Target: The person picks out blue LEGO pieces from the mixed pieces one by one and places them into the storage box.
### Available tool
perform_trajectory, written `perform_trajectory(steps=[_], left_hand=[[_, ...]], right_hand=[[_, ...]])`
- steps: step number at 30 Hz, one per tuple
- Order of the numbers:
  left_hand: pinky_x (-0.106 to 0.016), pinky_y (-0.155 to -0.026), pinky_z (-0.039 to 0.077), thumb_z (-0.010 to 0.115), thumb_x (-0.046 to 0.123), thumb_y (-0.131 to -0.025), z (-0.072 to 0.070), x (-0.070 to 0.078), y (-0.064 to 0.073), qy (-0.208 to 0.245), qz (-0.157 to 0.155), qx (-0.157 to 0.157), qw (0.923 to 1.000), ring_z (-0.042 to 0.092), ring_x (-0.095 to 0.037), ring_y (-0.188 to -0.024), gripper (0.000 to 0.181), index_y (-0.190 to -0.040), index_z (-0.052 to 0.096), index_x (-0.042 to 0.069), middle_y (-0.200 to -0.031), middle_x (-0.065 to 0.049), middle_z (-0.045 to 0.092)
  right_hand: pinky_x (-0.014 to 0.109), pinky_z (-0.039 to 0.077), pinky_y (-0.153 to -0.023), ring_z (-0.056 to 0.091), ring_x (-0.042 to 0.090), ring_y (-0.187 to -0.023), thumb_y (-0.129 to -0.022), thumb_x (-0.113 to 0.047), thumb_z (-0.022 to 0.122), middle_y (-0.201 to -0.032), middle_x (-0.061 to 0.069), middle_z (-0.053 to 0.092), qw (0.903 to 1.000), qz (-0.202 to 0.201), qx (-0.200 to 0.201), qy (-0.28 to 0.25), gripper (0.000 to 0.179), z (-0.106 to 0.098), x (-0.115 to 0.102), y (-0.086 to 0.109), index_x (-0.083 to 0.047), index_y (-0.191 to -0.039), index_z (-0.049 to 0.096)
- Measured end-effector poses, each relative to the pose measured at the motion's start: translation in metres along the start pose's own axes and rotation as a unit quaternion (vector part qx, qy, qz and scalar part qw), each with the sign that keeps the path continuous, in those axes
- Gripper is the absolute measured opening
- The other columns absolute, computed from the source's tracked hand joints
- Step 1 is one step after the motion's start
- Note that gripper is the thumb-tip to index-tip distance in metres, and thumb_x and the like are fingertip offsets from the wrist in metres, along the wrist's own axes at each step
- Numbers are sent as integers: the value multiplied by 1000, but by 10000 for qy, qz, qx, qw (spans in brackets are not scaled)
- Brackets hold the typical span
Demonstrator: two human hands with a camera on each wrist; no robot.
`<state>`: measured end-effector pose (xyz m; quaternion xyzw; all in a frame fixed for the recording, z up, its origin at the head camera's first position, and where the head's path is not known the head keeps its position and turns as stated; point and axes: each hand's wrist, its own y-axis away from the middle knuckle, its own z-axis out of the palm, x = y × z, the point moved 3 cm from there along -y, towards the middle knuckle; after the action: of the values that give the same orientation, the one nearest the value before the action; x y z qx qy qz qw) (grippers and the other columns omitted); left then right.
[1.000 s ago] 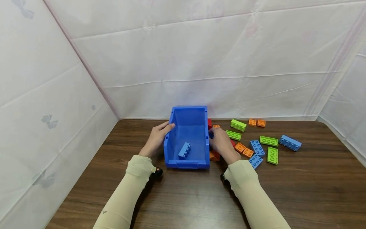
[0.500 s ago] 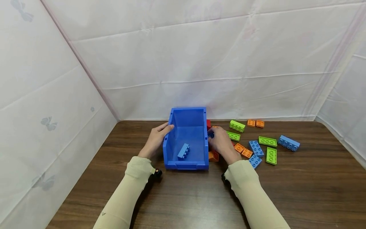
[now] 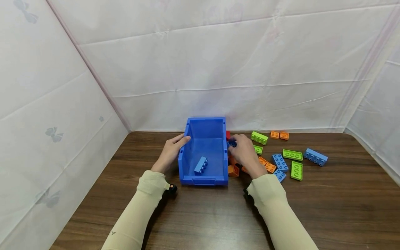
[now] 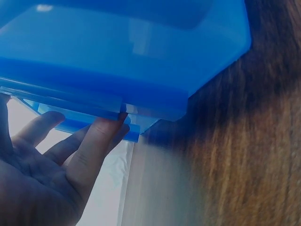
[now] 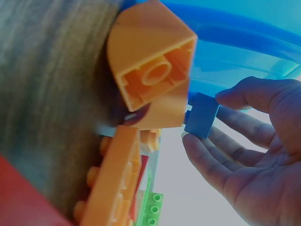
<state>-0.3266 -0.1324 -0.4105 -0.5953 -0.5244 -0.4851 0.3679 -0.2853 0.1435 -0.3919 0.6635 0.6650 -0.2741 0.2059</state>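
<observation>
My left hand (image 3: 168, 152) is at nine o'clock of the blue storage bin (image 3: 207, 146), thumb and fingers partly closed on its side rim; some fingertips are hidden behind the wall. On the bin floor, towards six o'clock, lies a blue studded brick (image 3: 201, 166), tilted off straight. Just outside the right wall, at two o'clock, a red block (image 3: 228, 134) is mostly concealed, and at four o'clock an orange sloped brick (image 3: 233, 170) shows only in part; my right wrist view reveals its hollow underside. At three o'clock my right hand (image 3: 243, 151) pinches a small dark blue brick (image 5: 201, 115) between thumb and fingertips, its studs barely visible; I can't tell whether it touches the bin. From that hand, a lime green brick (image 3: 259, 138) sits at two o'clock, with a lime green plate (image 3: 258, 149) at three, half covered by my knuckles. At four o'clock lie orange pieces (image 3: 270, 167), one partly behind my wrist, then two blue bricks (image 3: 280, 162), the nearer cut off by my sleeve (image 3: 267, 189). Farther out towards three are two green plates (image 3: 292, 154) and a long blue brick (image 3: 316, 156).
</observation>
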Motion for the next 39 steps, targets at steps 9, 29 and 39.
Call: perform_trajectory(steps=[9,29,39], left_hand=[[-61,-102,52,62,51,-106,0,0,0,-34,7,-14,10000,61,-43,-131,65,-160,50,16,-154,-17,56],[-62,-102,53,61,52,-106,1,0,0,-108,11,31,9999,61,-44,-130,65,-160,51,17,-153,-16,56],[-62,-101,53,61,55,-105,1,1,1,-72,9,-2,10000,61,-43,-130,68,-161,50,17,-154,-16,56]], right_hand=[[54,54,-101,59,41,-124,-102,-9,68,-141,24,59,9997,-121,166,-91,35,-11,-8,4,2,-136,67],[52,57,-91,60,38,-111,-104,-12,64,-143,22,56,9982,-381,333,-332,37,-37,-30,16,-1,-139,65],[51,55,-94,61,37,-114,-104,-10,65,-145,20,58,9939,-837,637,-335,37,-47,-48,29,0,-139,66]])
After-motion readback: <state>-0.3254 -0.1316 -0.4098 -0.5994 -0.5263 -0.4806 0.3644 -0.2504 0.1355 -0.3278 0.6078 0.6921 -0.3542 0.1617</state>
